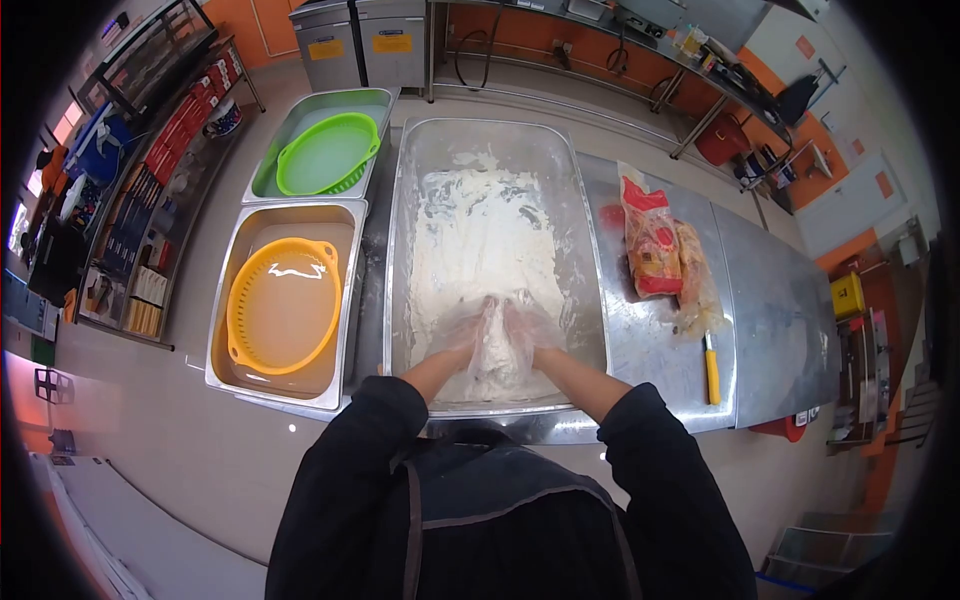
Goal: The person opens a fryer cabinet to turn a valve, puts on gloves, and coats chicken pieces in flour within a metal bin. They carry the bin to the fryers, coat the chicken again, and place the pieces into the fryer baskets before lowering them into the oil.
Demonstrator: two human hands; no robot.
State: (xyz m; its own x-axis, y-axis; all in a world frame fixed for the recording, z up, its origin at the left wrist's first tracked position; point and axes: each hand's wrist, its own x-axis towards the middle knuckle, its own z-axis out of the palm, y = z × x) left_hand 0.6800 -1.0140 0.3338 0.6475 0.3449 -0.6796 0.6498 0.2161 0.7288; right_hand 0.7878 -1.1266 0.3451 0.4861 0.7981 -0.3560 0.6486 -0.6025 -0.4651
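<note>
Both my hands wear loose clear plastic gloves and are close together low in a deep metal pan [591, 240]. White flour [480, 235] covers much of the pan's floor. My left hand [462, 328] and my right hand [531, 328] close in from either side on a flour-covered mass [496, 352] between them. What lies under its coating I cannot make out. The gloves and flour partly hide my fingers, which look bent inward around the mass.
To the left, an orange basket [232, 310] sits in a metal pan of cloudy liquid, and a green basket [330, 155] in another behind it. On the right lie a red-and-clear bag [652, 240], a crumpled plastic bag [697, 280] and a yellow-handled knife [712, 372].
</note>
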